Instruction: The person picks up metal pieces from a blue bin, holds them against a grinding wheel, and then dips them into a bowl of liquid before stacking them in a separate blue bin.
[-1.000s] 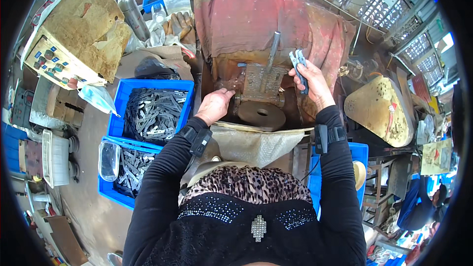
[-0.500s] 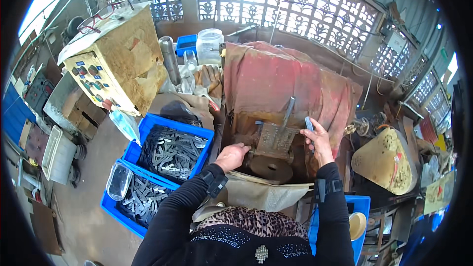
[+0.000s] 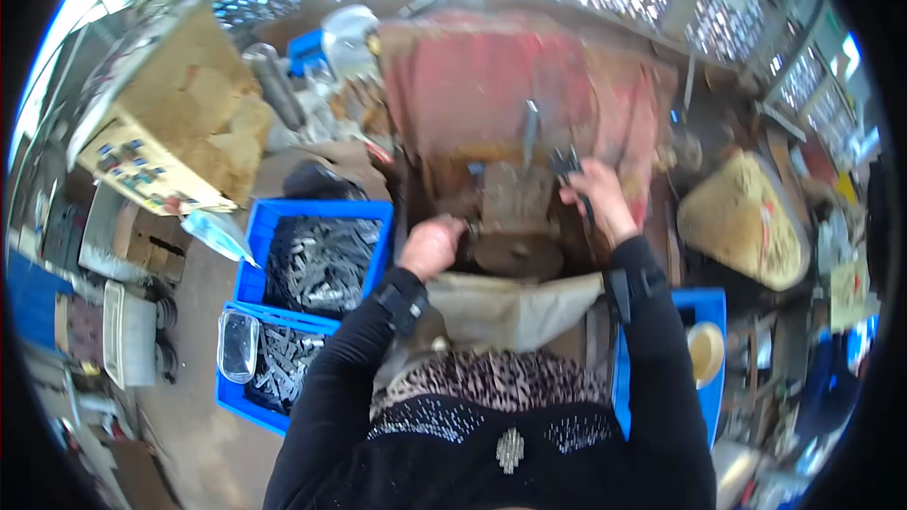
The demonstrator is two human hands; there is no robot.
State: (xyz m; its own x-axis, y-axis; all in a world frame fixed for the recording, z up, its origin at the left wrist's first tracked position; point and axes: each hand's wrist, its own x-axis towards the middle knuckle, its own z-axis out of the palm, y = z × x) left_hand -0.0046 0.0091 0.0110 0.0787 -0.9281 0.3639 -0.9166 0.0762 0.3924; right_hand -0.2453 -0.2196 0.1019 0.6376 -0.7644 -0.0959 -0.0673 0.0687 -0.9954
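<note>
Past the pale sheet (image 3: pixel 515 312) and round disc (image 3: pixel 518 257), my left hand (image 3: pixel 432 247) curls by the left edge of the worn metal plate (image 3: pixel 510 198), though I can't tell what it grips; my right hand (image 3: pixel 605 200) is closed round a dark pliers-like tool (image 3: pixel 566 165) near the upper right corner, and I'd hold that firmly. A blue bin (image 3: pixel 256 241) of dark metal strips (image 3: pixel 321 269) sits leftward; farther back, the upright rod (image 3: pixel 531 130) obstructs reaching across, before the red cloth (image 3: pixel 472 80).
</note>
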